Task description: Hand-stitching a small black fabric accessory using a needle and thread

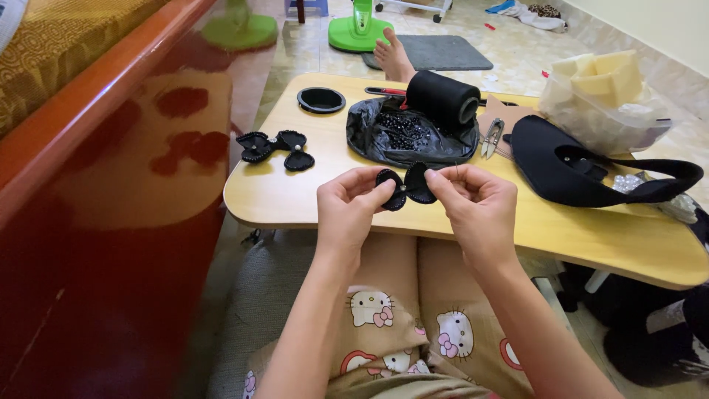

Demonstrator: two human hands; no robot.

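Nearest: lap in cartoon-cat print trousers (pixel 413 325), under the near edge of a low wooden lap table (pixel 310 199).

Both hands raised just above the table's near edge, at centre. Left hand (pixel 348 207) fingers curled closed, thumb and forefinger pinching the left lobe of a black beaded bow (pixel 405 186). Right hand (pixel 473 203) likewise closed, pinching the bow's right lobe from 3 o'clock; a thin needle seems to stick up from its fingertips, too small to be sure. Bow held between the hands, clear of the tabletop.

Beyond, at 12 o'clock of the hands: black plastic bag (pixel 391 140) holding dark beads, a black roll (pixel 443 100) resting on it. At 10 o'clock: two finished bows (pixel 275 146), then a round black lid (pixel 320 99). At 2 o'clock: small snips (pixel 491 139), black fabric piece (pixel 572 174), clear bag of yellow foam pieces (pixel 605 100).

Farthest: bare foot (pixel 393 58) past the table's far edge, grey mat (pixel 443 52).
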